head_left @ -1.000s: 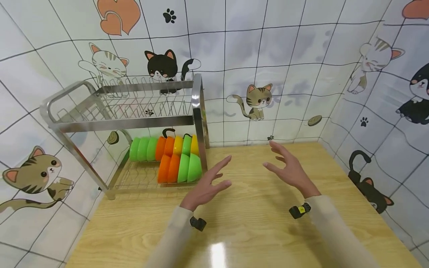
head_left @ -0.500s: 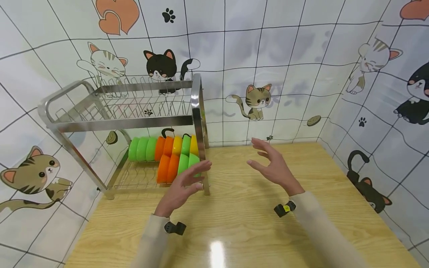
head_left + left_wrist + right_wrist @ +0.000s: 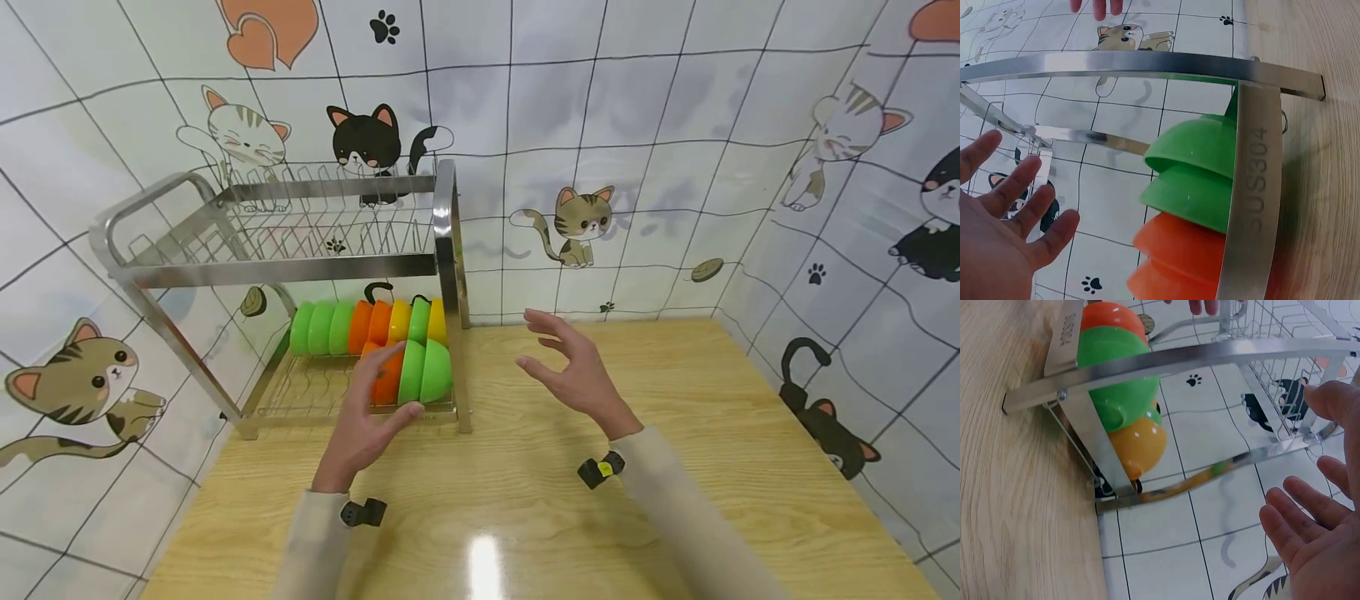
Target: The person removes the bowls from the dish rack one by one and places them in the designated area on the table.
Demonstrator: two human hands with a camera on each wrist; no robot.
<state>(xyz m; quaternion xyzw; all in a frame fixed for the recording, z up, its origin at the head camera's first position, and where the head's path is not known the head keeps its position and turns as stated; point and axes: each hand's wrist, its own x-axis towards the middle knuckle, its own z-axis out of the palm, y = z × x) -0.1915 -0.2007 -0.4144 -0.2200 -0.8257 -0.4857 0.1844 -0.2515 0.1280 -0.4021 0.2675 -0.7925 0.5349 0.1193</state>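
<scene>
Left hand [image 3: 360,421], fingers spread, is reaching the 2 orange plastic bowls [image 3: 384,377] on the steel dish rack's [image 3: 300,271] lower shelf, possibly touching. Right hand [image 3: 573,375] is hovering open. Next: curl fingers round 1 bowl's rim.

**Steel grade stamped on the rack**

"SUS304" reads along the front bar of the stainless dish rack [image 3: 1254,187], just right of the left hand [image 3: 997,231]. In the right wrist view the same stamp is only partly legible.
</scene>
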